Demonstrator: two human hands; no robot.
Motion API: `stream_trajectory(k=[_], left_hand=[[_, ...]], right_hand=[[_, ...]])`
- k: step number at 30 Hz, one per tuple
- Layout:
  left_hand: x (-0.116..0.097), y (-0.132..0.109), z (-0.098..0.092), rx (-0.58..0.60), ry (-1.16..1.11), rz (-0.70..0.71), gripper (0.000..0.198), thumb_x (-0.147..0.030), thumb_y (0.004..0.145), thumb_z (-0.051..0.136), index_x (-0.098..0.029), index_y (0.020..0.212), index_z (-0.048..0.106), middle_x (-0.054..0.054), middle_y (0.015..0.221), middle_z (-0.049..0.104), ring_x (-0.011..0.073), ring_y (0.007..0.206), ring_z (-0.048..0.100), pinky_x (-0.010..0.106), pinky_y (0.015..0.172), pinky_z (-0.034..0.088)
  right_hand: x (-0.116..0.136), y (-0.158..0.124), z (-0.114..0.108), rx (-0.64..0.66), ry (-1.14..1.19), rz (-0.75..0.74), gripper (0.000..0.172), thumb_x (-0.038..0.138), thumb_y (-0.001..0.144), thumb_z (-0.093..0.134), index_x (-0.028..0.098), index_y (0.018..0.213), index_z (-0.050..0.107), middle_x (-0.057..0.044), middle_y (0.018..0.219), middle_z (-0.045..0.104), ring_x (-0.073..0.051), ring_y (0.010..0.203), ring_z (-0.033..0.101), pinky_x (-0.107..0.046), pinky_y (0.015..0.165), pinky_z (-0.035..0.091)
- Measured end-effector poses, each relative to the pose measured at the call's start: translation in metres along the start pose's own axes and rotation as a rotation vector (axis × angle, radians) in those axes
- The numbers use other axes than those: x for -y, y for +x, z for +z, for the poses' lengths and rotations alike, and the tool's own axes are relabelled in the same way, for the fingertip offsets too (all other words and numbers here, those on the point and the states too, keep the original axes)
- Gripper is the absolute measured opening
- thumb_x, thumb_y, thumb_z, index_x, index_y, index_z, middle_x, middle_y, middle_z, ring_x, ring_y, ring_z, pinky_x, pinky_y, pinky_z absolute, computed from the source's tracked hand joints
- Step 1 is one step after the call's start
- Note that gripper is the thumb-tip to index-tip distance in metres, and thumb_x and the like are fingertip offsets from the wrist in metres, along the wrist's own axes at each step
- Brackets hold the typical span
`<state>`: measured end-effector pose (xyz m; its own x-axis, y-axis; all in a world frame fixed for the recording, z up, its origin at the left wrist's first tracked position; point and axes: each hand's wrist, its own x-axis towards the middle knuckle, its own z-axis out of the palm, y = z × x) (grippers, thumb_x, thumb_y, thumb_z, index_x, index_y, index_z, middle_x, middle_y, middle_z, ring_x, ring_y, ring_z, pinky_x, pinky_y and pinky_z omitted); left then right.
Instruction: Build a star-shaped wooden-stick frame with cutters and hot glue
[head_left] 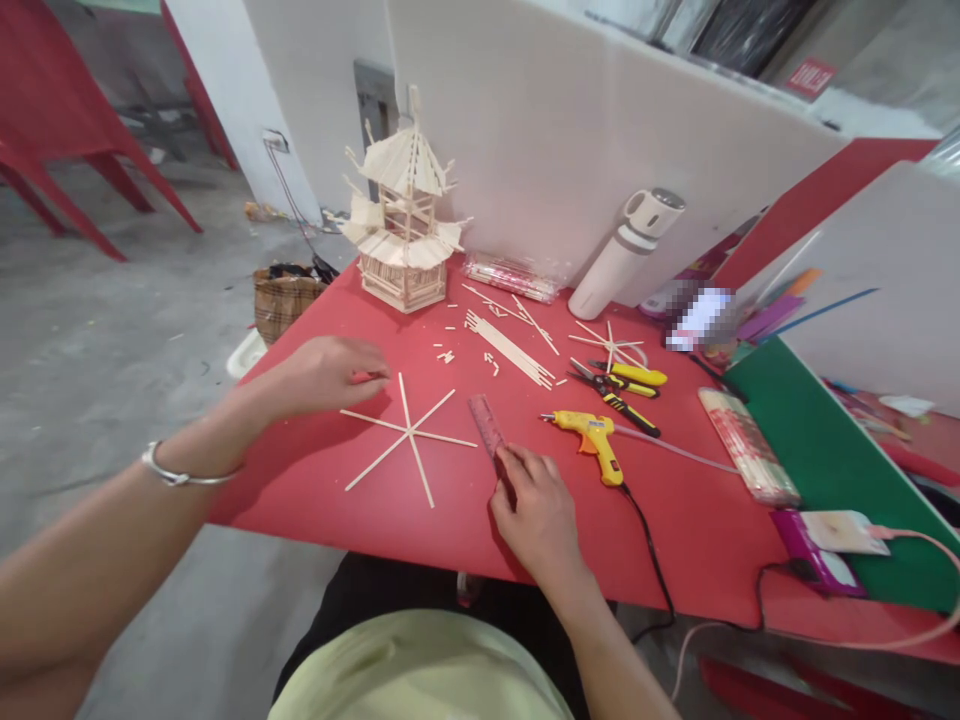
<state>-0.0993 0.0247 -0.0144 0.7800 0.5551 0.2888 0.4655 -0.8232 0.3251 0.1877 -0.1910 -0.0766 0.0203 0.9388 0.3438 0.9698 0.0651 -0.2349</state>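
My right hand [536,500] grips the near end of a clear ruler [486,422], which lies on the red table and points away from me. To its left is a six-armed star of thin wooden sticks [410,432], joined at the centre and lying flat. My left hand [326,375] hovers by the star's upper left, its fingers curled in and pressed together; whether anything is between them is hidden. A bundle of loose sticks [511,350] lies beyond the ruler, with short cut pieces [446,356] scattered near it.
A wooden stick pagoda [405,220] stands at the back left. On the right lie a yellow glue gun [592,440] with its cord, pliers [626,405], a second stick star [609,343] and a packet of sticks [750,445]. A white flask [626,255] stands by the partition.
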Motion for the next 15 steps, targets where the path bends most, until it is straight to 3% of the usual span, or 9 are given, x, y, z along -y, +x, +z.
stream_trajectory(k=[7, 11, 15], left_hand=[[-0.005, 0.044, 0.040, 0.004, -0.097, 0.143, 0.025, -0.029, 0.095, 0.056, -0.022, 0.085, 0.077, 0.004, 0.089, 0.076, 0.0157, 0.079, 0.069, 0.026, 0.075, 0.052], [-0.002, 0.055, 0.062, -0.019, -0.212, 0.212, 0.025, -0.023, 0.097, 0.054, -0.021, 0.104, 0.078, 0.006, 0.099, 0.079, 0.0189, 0.095, 0.072, 0.032, 0.090, 0.055], [-0.003, 0.056, 0.072, 0.022, -0.241, 0.214, 0.034, -0.018, 0.096, 0.052, -0.021, 0.123, 0.073, 0.007, 0.110, 0.079, 0.0197, 0.102, 0.073, 0.033, 0.093, 0.056]], right_hand=[[0.006, 0.010, 0.007, -0.027, 0.055, -0.009, 0.043, 0.014, 0.089, 0.054, 0.019, 0.129, 0.068, -0.010, 0.122, 0.070, -0.026, 0.107, 0.059, -0.041, 0.093, 0.054], [0.004, 0.011, 0.010, -0.016, 0.079, -0.004, 0.043, 0.015, 0.090, 0.054, 0.018, 0.131, 0.067, -0.011, 0.123, 0.068, -0.027, 0.108, 0.058, -0.042, 0.096, 0.053], [0.004, 0.013, 0.012, -0.031, 0.090, -0.002, 0.042, 0.015, 0.090, 0.055, 0.017, 0.130, 0.067, -0.011, 0.123, 0.068, -0.027, 0.108, 0.058, -0.042, 0.097, 0.052]])
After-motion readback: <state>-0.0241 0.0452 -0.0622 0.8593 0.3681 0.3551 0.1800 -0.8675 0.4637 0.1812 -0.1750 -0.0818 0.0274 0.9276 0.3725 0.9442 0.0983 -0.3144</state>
